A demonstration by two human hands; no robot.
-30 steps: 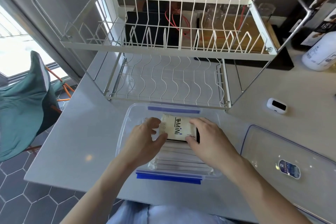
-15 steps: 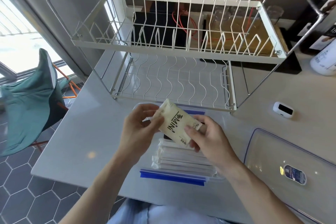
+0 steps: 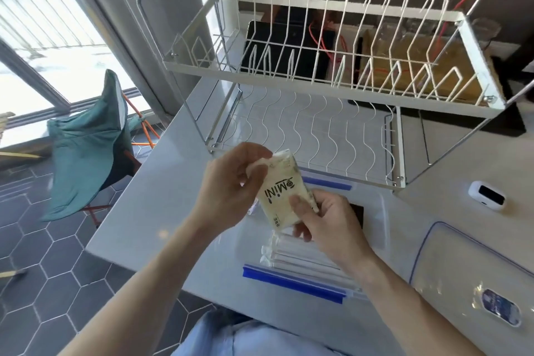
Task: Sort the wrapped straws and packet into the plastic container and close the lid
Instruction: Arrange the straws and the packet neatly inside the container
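A cream packet (image 3: 281, 192) printed "MiNi" is held tilted above the clear plastic container (image 3: 383, 220) with blue clips. My left hand (image 3: 231, 186) pinches its upper end and my right hand (image 3: 323, 220) grips its lower end. Several wrapped straws (image 3: 294, 259) lie side by side in the near half of the container, partly hidden under my right wrist. A dark object shows in the container behind my right hand. The clear lid (image 3: 474, 274) with a blue label lies flat on the counter to the right.
A white two-tier wire dish rack (image 3: 318, 72) stands just behind the container. A small white device (image 3: 487, 196) sits on the counter at right. A teal folding chair (image 3: 86, 147) stands on the tiled floor left of the counter edge.
The packet has been lifted out of the container with both hands and turned from flat to steeply tilted, rising toward the rack. The straws below are now uncovered.
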